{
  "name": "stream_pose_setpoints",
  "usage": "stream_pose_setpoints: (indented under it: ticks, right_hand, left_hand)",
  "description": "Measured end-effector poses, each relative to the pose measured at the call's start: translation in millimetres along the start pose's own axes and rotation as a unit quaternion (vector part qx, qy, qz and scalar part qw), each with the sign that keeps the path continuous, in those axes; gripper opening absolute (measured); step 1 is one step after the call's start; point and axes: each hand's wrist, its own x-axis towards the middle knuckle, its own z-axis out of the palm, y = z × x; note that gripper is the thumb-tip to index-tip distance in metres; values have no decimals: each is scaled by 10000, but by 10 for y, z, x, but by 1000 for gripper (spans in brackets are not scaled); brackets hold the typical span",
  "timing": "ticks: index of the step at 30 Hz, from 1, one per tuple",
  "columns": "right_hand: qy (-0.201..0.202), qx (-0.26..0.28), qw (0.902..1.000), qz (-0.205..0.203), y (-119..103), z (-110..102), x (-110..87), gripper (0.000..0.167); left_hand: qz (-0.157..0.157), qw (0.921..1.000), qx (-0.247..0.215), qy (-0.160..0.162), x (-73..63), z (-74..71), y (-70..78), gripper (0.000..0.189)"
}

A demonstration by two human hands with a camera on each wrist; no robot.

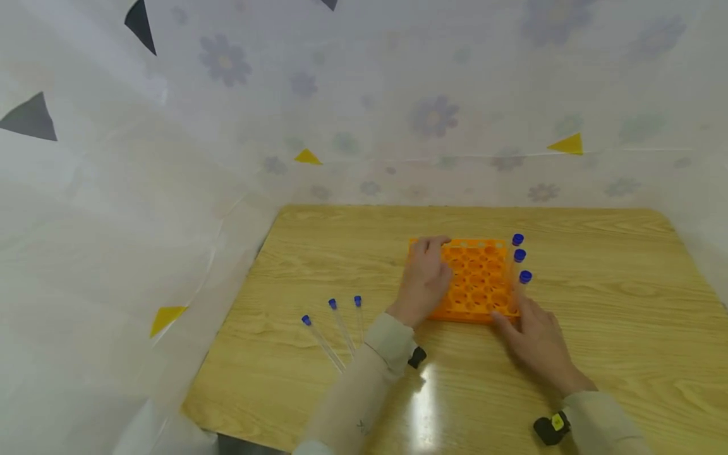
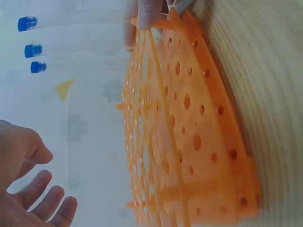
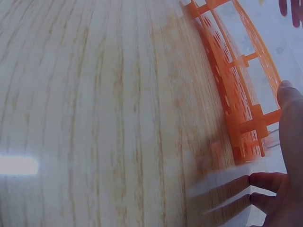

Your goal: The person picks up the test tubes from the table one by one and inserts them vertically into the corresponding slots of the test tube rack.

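Note:
An orange test tube rack (image 1: 474,281) with rows of round holes sits on the table. Three clear tubes with blue caps (image 1: 520,255) stand upright along its right end; the same caps (image 2: 33,50) appear at the upper left in the left wrist view. My left hand (image 1: 423,278) hovers over the rack's left end, its fingers loosely bent with nothing between them. At the front right corner my right hand (image 1: 537,338) holds the rack, thumb (image 3: 286,94) on the top rim and fingers spread along the right end, with two fingertips down at the table.
Three more blue-capped clear tubes (image 1: 341,328) lie on the wooden table (image 1: 625,303) to the left, partly behind my left forearm. White patterned sheeting (image 1: 387,101) rises behind the table and at its sides. Black wrist devices (image 1: 550,430) sit at both cuffs.

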Motion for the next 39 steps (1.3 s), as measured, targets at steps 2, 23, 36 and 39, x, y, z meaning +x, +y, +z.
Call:
stream_pose_setpoints:
  ticks: [2,23,36,39]
  right_hand:
    - [32,-12,10000,-22,8,3,7,83]
    - [-65,-79,9998,165,4,-19,-21,84]
    - [28,-80,9999,104,-4,-18,-24,85]
    - [46,-63,9999,91,-8,-20,-25,85]
  left_hand:
    - [33,9995,250,199,-66,-61,-67,43]
    - [-1304,9877,546,665,-722,-526,-632,46]
    - [-1768,9725,1482,319,-939,-504,-792,50]
    - [-1665,9729,1586,242,-980,-473,-819,49]
